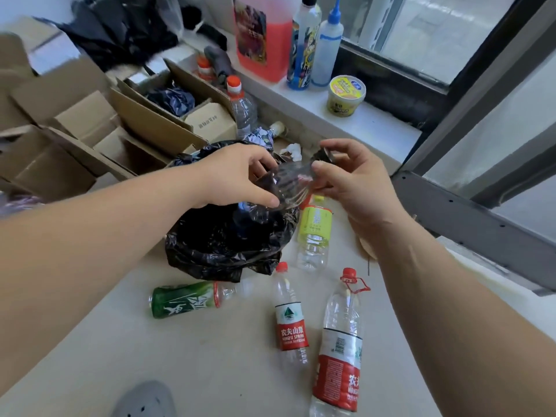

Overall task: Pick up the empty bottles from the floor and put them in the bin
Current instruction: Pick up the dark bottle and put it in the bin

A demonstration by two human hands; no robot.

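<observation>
**Clear bottle held in both hands over the bin**

Both hands grip one crumpled clear plastic bottle (288, 182) just above the bin (228, 242), which is lined with a black bag. The left hand (237, 179) pinches its body between thumb and fingers; the right hand (349, 176) closes on the neck end — a dark cap shows at its fingertips.

Four bottles lie on the pale floor (210, 356) near the bin: a yellow-green-labelled bottle (314, 233) just beside it, a green-labelled bottle (186, 299), a small red-labelled water bottle (290, 317) and a large red-labelled water bottle (340, 347). Open cardboard boxes (90, 121) stand behind the bin.
</observation>
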